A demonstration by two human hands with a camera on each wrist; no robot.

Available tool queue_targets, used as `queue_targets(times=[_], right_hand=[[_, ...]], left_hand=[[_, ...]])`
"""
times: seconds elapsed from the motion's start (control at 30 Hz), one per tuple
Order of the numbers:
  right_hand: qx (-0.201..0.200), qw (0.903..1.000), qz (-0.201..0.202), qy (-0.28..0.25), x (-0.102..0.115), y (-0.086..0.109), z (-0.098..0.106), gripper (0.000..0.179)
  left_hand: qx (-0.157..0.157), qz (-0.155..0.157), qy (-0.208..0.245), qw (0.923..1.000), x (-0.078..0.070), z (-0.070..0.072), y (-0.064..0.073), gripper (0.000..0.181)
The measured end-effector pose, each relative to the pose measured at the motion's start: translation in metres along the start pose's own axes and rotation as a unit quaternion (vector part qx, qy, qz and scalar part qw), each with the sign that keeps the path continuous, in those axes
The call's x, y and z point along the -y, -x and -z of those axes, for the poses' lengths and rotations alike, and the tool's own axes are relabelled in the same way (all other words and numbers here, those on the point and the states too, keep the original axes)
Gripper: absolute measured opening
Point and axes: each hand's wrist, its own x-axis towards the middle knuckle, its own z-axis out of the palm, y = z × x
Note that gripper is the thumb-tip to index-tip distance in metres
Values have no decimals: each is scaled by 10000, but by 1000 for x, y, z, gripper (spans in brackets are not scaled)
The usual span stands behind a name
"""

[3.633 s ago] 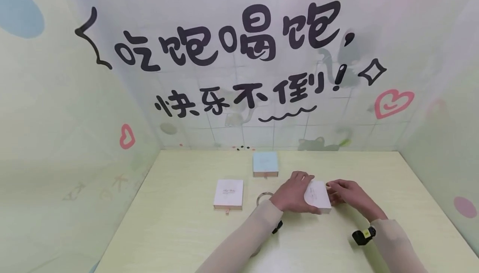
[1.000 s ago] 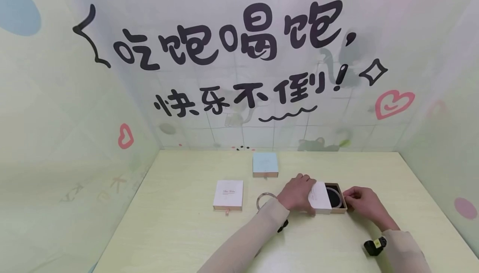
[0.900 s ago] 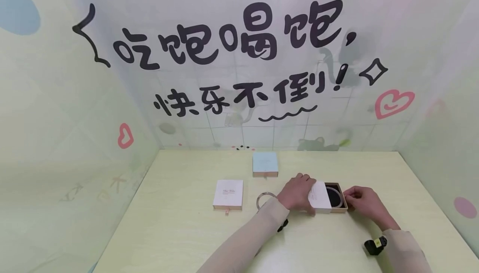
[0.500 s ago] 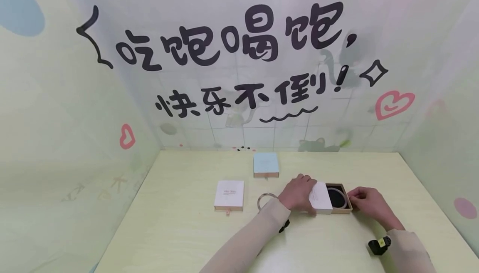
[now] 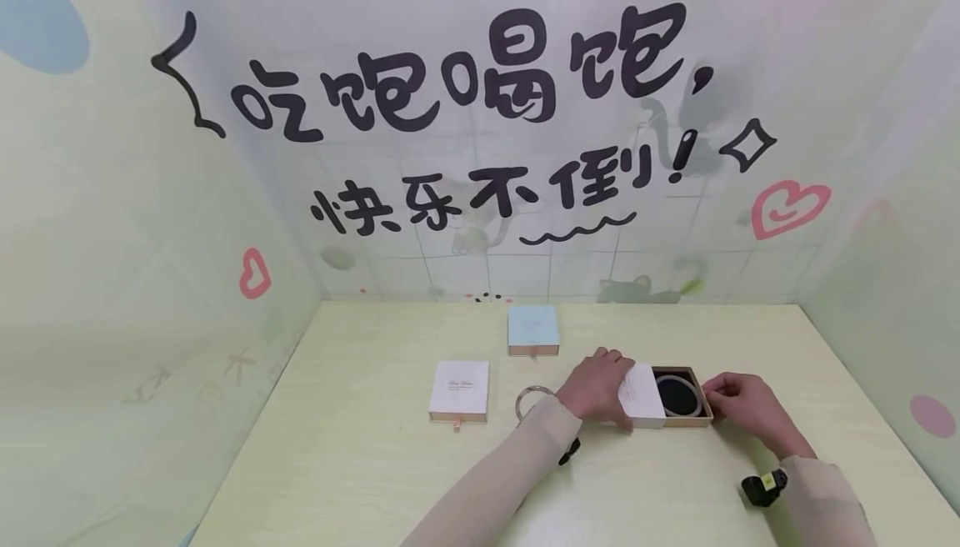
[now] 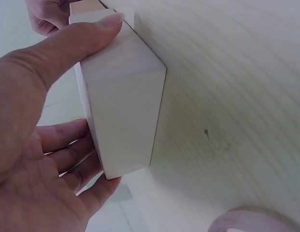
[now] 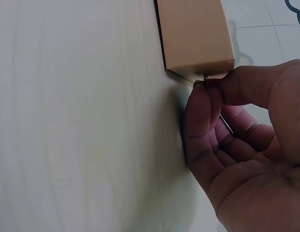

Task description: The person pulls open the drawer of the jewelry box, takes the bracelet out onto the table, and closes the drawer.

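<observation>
A white jewelry box lies on the table with its brown drawer (image 5: 693, 423) sliding out to the right of the white sleeve (image 5: 642, 397). In the drawer, a pale bangle (image 5: 701, 402) sits around a black round pad (image 5: 677, 397). My left hand (image 5: 597, 388) grips the sleeve from the left, thumb along the near side and fingers at the far side. At the drawer's right end, my right hand (image 5: 752, 408) pinches the small pull tab between thumb and forefinger; in the right wrist view the fingertips mostly hide the tab, right at the drawer front (image 7: 198, 36).
Another bangle (image 5: 525, 397) lies left of my left hand, partly behind the forearm. A second white box (image 5: 459, 388) with a pink tab stands further left. A light blue box (image 5: 532, 328) stands near the printed back curtain (image 5: 420, 272).
Over these seconds the right hand has moved right, drawing the drawer out of the sleeve and baring the bangle and black pad. The left hand has lately stayed on the sleeve.
</observation>
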Motion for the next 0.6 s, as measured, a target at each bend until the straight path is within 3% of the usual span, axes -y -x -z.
queue_targets(times=[0.4,0.6], right_hand=[[-82,9999,25,68,-4,1,3,19],[61,9999,92,-18,-6,3,4,24]], left_hand=[[-18,43,30,10000,-1,2,2,91],[-31,22,-27,10000,0,2,2,91]])
